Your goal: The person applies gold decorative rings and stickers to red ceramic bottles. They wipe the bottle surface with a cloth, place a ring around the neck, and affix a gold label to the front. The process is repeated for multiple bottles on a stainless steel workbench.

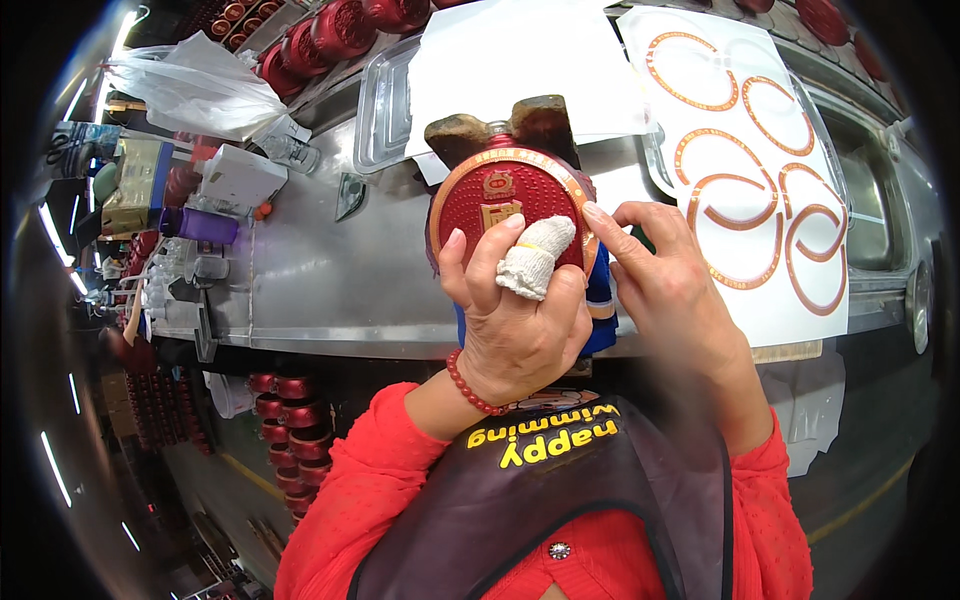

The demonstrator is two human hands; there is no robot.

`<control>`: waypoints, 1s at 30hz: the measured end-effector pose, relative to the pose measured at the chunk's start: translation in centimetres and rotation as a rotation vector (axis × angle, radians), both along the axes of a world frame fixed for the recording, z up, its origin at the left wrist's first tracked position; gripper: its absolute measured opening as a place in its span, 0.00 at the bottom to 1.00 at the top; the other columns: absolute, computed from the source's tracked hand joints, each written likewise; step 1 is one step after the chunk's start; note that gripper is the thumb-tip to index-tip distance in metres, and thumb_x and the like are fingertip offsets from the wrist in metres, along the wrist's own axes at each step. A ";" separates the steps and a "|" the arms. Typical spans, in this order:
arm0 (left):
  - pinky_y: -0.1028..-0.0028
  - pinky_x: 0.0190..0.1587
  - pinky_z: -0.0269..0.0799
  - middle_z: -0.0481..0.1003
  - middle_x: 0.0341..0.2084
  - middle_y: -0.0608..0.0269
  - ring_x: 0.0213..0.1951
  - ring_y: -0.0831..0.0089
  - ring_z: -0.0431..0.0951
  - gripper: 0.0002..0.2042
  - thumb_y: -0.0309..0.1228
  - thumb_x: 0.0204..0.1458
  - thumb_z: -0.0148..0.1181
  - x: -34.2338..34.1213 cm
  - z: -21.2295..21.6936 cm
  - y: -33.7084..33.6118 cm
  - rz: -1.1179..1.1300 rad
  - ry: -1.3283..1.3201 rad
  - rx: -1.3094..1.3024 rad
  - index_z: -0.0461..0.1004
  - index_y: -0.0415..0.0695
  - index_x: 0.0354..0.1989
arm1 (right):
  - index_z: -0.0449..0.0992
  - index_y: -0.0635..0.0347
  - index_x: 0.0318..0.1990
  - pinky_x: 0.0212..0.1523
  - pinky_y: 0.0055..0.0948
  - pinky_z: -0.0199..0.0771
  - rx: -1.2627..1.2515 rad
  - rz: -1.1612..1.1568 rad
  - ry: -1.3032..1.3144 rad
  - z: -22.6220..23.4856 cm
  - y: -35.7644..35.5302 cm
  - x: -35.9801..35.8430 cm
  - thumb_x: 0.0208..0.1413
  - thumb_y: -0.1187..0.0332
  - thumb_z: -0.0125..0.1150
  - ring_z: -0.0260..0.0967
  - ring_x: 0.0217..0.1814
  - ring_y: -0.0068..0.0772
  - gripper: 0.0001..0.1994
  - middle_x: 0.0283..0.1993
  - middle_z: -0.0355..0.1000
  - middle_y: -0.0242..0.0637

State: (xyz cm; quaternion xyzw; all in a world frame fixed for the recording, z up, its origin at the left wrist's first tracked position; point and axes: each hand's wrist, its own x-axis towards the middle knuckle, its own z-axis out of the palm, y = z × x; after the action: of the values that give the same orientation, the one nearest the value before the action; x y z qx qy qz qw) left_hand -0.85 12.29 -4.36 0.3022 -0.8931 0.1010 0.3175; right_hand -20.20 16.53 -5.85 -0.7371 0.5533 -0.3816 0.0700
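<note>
Steel counter (pixel 330 280) behind; your left hand (pixel 515 320) clamps the red flask (pixel 500 200) upright; right fingers (pixel 612 228), together, press its right rim.

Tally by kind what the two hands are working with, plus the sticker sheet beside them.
Round red flask: 1
Left hand, one finger wrapped in white cloth: 1
Right hand: 1
White sheet of gold ring stickers: 1
Total: 4
</note>
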 end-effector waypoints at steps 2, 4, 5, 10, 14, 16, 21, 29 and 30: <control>0.39 0.68 0.46 0.75 0.53 0.56 0.64 0.50 0.64 0.06 0.30 0.42 0.64 0.0 0.4 0.2 0.000 -0.012 0.018 0.75 0.50 0.30 | 0.73 0.54 0.66 0.51 0.43 0.69 0.003 0.004 0.012 0.0 0.0 -0.1 0.47 0.81 0.60 0.69 0.55 0.48 0.33 0.52 0.70 0.44; 0.43 0.70 0.43 0.77 0.50 0.56 0.62 0.49 0.65 0.08 0.29 0.40 0.67 0.3 0.8 0.3 -0.004 -0.027 0.055 0.75 0.51 0.28 | 0.74 0.53 0.66 0.50 0.43 0.69 0.003 0.002 0.032 0.0 -0.1 -0.3 0.47 0.81 0.60 0.69 0.56 0.48 0.33 0.52 0.70 0.44; 0.43 0.70 0.43 0.77 0.50 0.56 0.62 0.49 0.65 0.08 0.29 0.40 0.67 0.3 0.9 0.3 -0.007 -0.030 0.053 0.75 0.51 0.28 | 0.74 0.53 0.65 0.50 0.43 0.69 0.006 0.004 0.033 0.0 -0.1 -0.3 0.47 0.81 0.60 0.69 0.56 0.48 0.33 0.52 0.70 0.44; 0.43 0.71 0.42 0.78 0.49 0.57 0.62 0.51 0.66 0.08 0.28 0.40 0.67 0.6 1.2 -0.1 -0.033 -0.047 0.067 0.75 0.50 0.29 | 0.75 0.52 0.64 0.49 0.43 0.69 -0.030 0.016 0.072 0.1 -0.2 -0.5 0.47 0.80 0.61 0.69 0.57 0.48 0.32 0.52 0.70 0.42; 0.39 0.68 0.42 0.78 0.50 0.57 0.63 0.53 0.65 0.10 0.39 0.45 0.66 0.8 1.6 -0.4 -0.061 -0.054 0.124 0.74 0.49 0.28 | 0.76 0.50 0.64 0.50 0.43 0.69 -0.050 0.016 0.057 0.2 -0.4 -0.6 0.47 0.80 0.60 0.69 0.57 0.47 0.32 0.52 0.70 0.41; 0.40 0.69 0.41 0.77 0.50 0.58 0.62 0.52 0.65 0.13 0.44 0.47 0.68 1.3 2.1 -0.7 -0.094 -0.020 0.184 0.75 0.49 0.28 | 0.76 0.49 0.64 0.50 0.43 0.69 -0.047 -0.005 0.019 0.2 -0.7 -0.7 0.47 0.80 0.61 0.69 0.57 0.47 0.32 0.53 0.70 0.41; 0.46 0.69 0.42 0.77 0.53 0.56 0.63 0.53 0.65 0.30 0.61 0.62 0.52 1.6 2.9 -4.4 -0.061 0.016 0.190 0.77 0.50 0.60 | 0.76 0.51 0.64 0.50 0.42 0.70 -0.037 0.022 0.060 0.2 -0.6 -0.8 0.47 0.81 0.61 0.70 0.56 0.47 0.32 0.52 0.70 0.41; 0.48 0.67 0.50 0.80 0.43 0.67 0.58 0.62 0.71 0.28 0.52 0.60 0.59 1.0 2.8 -5.1 -0.310 -0.139 0.170 0.74 0.55 0.67 | 0.79 0.57 0.59 0.53 0.44 0.72 0.017 0.161 -0.171 0.8 1.8 -0.9 0.44 0.84 0.62 0.69 0.53 0.51 0.30 0.50 0.71 0.44; 0.48 0.66 0.53 0.80 0.45 0.70 0.57 0.63 0.72 0.27 0.50 0.58 0.61 0.9 2.3 -3.9 -0.313 -0.086 0.173 0.75 0.55 0.66 | 0.78 0.57 0.60 0.53 0.43 0.72 0.030 0.101 -0.183 0.7 1.9 -1.1 0.45 0.84 0.62 0.69 0.53 0.51 0.29 0.50 0.71 0.45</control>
State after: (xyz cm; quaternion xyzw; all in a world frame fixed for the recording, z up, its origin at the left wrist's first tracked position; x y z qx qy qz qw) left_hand 0.04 8.42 -2.10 0.1812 -0.9474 -0.0141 0.2634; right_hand -21.27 18.47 -5.10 -0.7249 0.5125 -0.4351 0.1504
